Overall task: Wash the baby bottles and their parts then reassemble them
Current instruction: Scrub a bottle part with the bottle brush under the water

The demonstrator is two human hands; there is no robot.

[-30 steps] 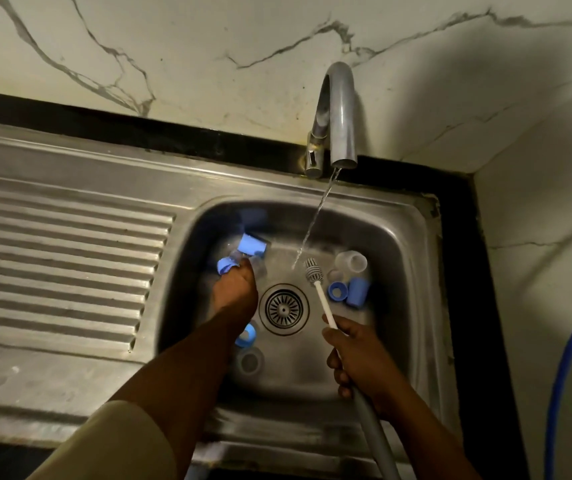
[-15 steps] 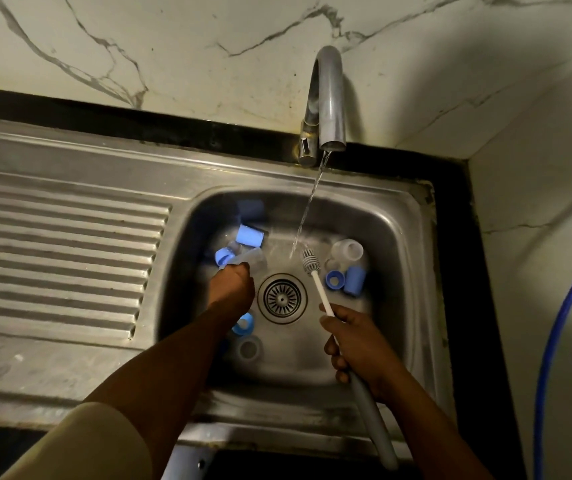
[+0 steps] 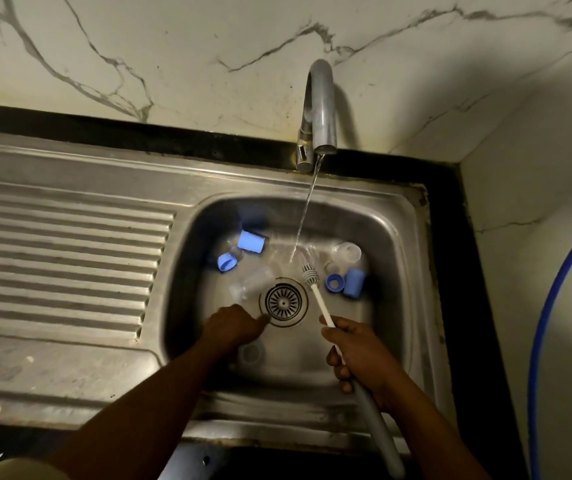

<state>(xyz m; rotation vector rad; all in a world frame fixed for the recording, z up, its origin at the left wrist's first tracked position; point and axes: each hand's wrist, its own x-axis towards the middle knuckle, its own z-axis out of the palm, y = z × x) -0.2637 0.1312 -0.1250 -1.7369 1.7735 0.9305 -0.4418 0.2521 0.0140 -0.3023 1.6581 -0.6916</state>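
Now the left hand (image 3: 234, 329) has quit the clear bottle (image 3: 251, 282), fingers unreadable; right hand (image 3: 357, 351) clasps the bottle brush (image 3: 321, 303); scrubbing waits.

Blue caps (image 3: 250, 241) in grey steel sink (image 3: 312, 358); brush (image 3: 319, 299) white-stemmed, grey-handled; wall (image 3: 173, 46) white, grey-veined; counter edge (image 3: 447, 237) black; hose (image 3: 533, 393) blue.

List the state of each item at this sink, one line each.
tap, running
bottle brush, gripped by right hand, head near the stream
left hand, low in sink, grip unclear
clear bottle, lying on its side
blue cap, off any bottle, lying on its side
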